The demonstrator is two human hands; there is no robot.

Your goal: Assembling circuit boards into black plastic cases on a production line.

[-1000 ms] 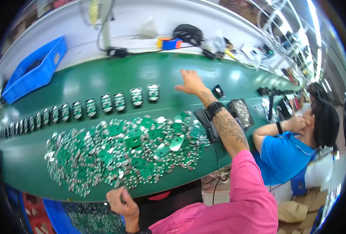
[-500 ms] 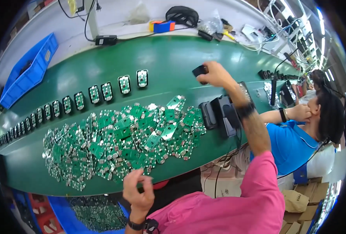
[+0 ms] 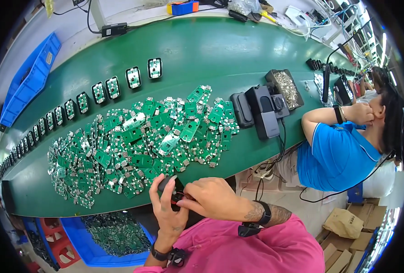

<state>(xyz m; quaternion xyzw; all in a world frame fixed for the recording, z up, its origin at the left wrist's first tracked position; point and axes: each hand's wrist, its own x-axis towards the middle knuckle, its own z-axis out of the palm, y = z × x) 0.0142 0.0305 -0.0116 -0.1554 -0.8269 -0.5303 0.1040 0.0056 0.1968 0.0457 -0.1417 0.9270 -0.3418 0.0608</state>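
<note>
Black housing (image 3: 166, 184) pinched at green belt's (image 3: 202, 50) near edge, beside heaped circuit boards (image 3: 138, 141).
Left hand (image 3: 168, 211) closed around it; right hand (image 3: 211, 198) fingertips touching; bare belt beyond.

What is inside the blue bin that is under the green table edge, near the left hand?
The blue bin holds more green circuit boards, loosely piled. Its upper part is hidden under the green table, and the left hand covers one corner.

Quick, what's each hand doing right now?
Left hand: closed around a small black plastic casing, held near the table edge.
Right hand: fingers pinched at the same casing; what it grips cannot be told.
</note>
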